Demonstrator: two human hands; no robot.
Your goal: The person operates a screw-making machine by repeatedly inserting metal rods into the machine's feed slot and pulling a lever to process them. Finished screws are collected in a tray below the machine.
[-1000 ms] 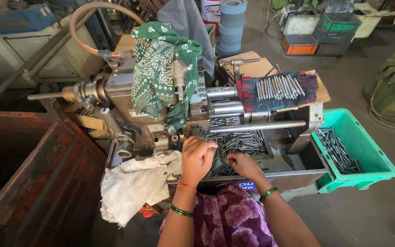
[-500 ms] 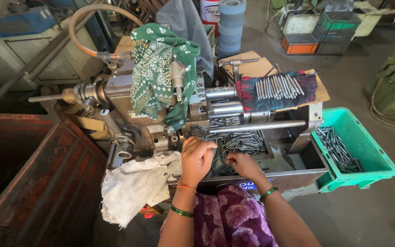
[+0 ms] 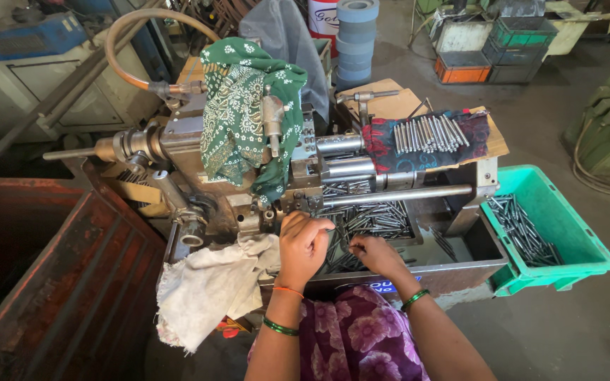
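The left hand (image 3: 303,243) was curled, its fingertips pinched on thin metal rods (image 3: 368,219) heaped in the machine's tray (image 3: 485,243). The right hand (image 3: 375,252) lay among the same rods, fingers bent; its grip could not be determined. A white rag (image 3: 210,286) hung just beside the left hand.

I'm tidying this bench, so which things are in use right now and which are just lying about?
In use:
left hand, at the machine
right hand, in the loose rods
rods in the metal tray

Lying about:
white rag
green cloth
green crate
rods on dark cloth
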